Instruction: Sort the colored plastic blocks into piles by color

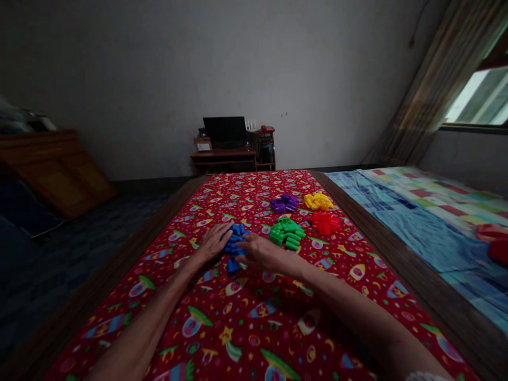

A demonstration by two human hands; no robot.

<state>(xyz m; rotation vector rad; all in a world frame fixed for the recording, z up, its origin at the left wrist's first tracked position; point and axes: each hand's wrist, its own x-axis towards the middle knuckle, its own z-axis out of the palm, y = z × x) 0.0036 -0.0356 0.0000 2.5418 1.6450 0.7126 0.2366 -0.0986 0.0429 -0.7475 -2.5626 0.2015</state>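
A cluster of small blue plastic toy pieces (234, 246) lies on the red patterned cloth between my two hands. My left hand (215, 241) rests along the cluster's left side, fingers stretched out and touching the pieces. From the right, my right hand (260, 252) reaches over the cluster's edge with its fingers apart; part of the blue pieces is hidden beneath it. Just right of that hand sits a pile of green pieces (286, 233). Farther off are purple pieces (284, 203), yellow pieces (318, 201) and red pieces (324, 223), each colour in its own pile.
The red cloth (254, 309) covers a long table with dark wooden edges (373, 227). To the right is a bed with a checked cover (428, 227). A desk with a black monitor (225, 131) stands against the far wall, and a wooden cabinet (59, 172) at the left.
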